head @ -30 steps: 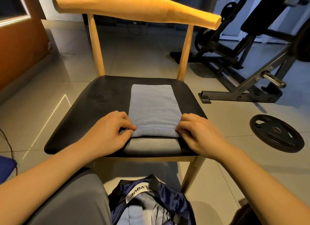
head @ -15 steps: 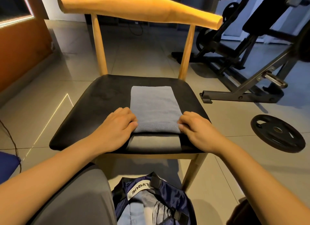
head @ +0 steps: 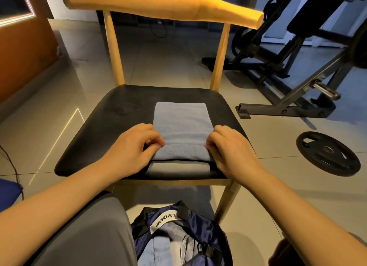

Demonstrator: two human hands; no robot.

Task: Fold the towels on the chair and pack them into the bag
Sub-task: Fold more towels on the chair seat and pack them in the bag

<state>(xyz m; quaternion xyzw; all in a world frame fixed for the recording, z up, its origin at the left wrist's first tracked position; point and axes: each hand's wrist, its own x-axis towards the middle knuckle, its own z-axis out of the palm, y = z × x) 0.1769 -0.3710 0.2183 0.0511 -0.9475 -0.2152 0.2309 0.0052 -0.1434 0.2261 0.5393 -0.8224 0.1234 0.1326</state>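
On the chair (head: 123,114), the folded towel (head: 181,118) is being pinched at its near corners by the left hand (head: 135,146) and right hand (head: 230,150), and its fold could be skewed by one corner being pulled ahead.

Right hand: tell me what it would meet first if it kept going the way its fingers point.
The right hand points inward across the black chair seat, so it first meets the folded blue-grey towel it is pinching; past that, probably the left hand at the opposite corner.
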